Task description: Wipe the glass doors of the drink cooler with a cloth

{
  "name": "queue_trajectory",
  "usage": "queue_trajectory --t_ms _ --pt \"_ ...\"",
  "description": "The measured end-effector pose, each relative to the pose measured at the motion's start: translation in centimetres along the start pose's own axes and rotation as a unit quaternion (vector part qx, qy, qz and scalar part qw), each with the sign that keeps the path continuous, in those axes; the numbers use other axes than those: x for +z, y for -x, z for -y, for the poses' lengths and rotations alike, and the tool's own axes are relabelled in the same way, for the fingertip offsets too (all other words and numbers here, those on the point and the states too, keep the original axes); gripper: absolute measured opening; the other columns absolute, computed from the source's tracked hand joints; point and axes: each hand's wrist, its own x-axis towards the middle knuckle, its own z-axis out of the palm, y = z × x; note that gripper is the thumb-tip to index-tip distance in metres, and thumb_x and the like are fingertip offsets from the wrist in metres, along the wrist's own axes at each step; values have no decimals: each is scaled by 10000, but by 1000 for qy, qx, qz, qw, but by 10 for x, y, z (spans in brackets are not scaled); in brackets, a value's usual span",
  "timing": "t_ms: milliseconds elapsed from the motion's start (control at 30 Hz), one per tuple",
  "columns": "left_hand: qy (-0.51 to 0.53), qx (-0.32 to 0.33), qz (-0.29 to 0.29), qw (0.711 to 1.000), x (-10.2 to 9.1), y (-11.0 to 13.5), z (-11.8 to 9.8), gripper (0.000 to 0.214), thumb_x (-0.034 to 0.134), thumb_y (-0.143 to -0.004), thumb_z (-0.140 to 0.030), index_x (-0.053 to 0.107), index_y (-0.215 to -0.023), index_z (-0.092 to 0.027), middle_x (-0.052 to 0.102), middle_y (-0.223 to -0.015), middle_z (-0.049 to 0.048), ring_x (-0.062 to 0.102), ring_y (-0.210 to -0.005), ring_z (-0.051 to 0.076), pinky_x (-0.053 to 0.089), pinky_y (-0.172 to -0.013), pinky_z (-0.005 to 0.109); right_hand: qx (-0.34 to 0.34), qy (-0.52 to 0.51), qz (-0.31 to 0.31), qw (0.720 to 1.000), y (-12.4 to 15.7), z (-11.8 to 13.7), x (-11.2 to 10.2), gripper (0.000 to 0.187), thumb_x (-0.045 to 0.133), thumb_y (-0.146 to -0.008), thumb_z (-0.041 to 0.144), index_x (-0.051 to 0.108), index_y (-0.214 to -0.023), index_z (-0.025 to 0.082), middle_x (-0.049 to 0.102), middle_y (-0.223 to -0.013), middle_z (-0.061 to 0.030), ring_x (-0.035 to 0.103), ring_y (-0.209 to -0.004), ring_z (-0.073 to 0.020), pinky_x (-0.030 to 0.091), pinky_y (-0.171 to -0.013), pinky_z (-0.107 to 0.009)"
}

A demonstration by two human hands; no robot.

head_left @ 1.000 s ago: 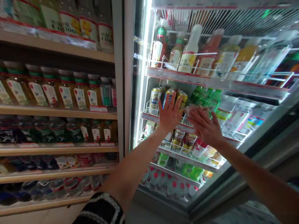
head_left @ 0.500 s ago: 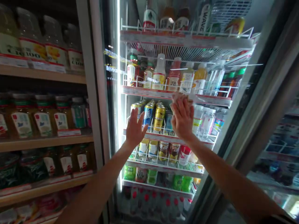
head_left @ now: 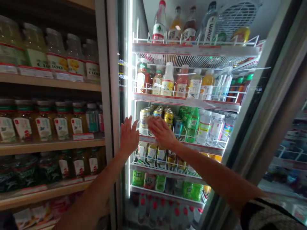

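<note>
My left hand (head_left: pixel 129 135) is raised with fingers stretched out against the left side of the fridge's glass door (head_left: pixel 165 80); nothing is in it. Flat against the same glass, my right hand (head_left: pixel 161 131) presses a pale, crumpled cloth (head_left: pixel 149 120). Most of that cloth is hidden under the fingers. Behind the glass, at hand height, stand drink cans (head_left: pixel 169 118), a green bottle (head_left: pixel 192 124) and clear bottles with white caps.
Lit wire shelves (head_left: pixel 192 49) hold bottles and cans at several levels behind the glass. To the left, wooden shelves (head_left: pixel 52 145) carry jars and bottles, beyond a metal frame post (head_left: pixel 106 95). A thick metal door frame (head_left: pixel 259 127) runs down the right side.
My right hand has swept left across the glass with the cloth, coming close to my left hand. The left hand has shifted slightly left, and the view has tilted a little.
</note>
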Motion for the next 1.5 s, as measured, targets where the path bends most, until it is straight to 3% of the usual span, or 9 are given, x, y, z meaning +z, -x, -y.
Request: queue_trajectory --t_ms 100,300,500,733,900,967,1167,1300,1500 --pt "-16 -9 23 1000 -6 -3 9 459 368 -861 -198 444 -1314 -170 302 -1484 134 203 -1399 269 231 -1108 516 -58 -19 18 998 -1 16 14 501 450 -855 148 416 -1354 154 329 -1493 -57 139 -1427 -181 45 -1195 -436" --pt "-21 -29 6 999 -12 -11 24 492 358 -840 -178 424 -1328 -170 294 -1488 128 193 -1403 265 225 -1108 532 45 -18 -33 998 -40 8 4 516 478 -842 143 410 -1353 138 276 -1513 -91 118 -1430 -237 41 -1179 -511" --pt "-20 -13 -12 1000 -18 -13 31 457 346 -863 -195 440 -1306 -136 310 -1473 163 205 -1398 281 246 -1096 535 -126 -31 8 991 -49 42 27 395 400 -898 155 482 -1284 159 424 -1435 -63 296 -1372 -171 183 -1175 -408" --pt "-17 11 -96 995 -26 -29 42 453 331 -894 -252 401 -1330 -151 310 -1472 170 220 -1395 267 251 -1098 519 55 31 -53 997 -119 -15 -13 481 451 -852 159 428 -1331 186 255 -1525 -62 119 -1427 -255 3 -1155 -557" --pt "-5 42 -127 991 -26 -53 33 467 327 -907 -284 373 -1358 -176 312 -1476 149 227 -1393 267 239 -1104 511 -35 91 -43 994 -95 -40 -32 483 511 -834 237 448 -1313 221 296 -1510 -30 134 -1422 -232 15 -1168 -508" --pt "-1 61 -145 988 -24 -66 24 471 331 -911 -298 365 -1367 -187 326 -1470 143 229 -1393 260 239 -1107 499 35 130 -80 988 -71 -61 -46 485 496 -844 244 436 -1325 254 297 -1509 -24 148 -1419 -242 52 -1151 -543" --pt "23 97 -180 979 -17 -120 -9 496 343 -913 -350 354 -1383 -190 309 -1479 138 215 -1396 268 240 -1102 503 405 238 -274 839 18 -155 -118 499 389 -883 275 390 -1378 211 341 -1475 -125 250 -1383 -305 244 -1047 -603" --pt "48 93 -209 972 -15 -168 -40 528 328 -916 -400 340 -1396 -179 271 -1495 138 183 -1405 273 190 -1115 520 486 251 -327 771 38 -184 -137 551 362 -876 277 341 -1404 121 361 -1443 -195 289 -1355 -346 290 -1013 -610" --pt "82 46 -240 966 -6 -202 -74 568 365 -906 -432 328 -1405 -163 240 -1502 157 153 -1407 311 122 -1116 573 248 255 -240 903 -25 -145 -100 546 389 -877 257 301 -1415 220 315 -1488 -101 190 -1405 -281 234 -1093 -548"
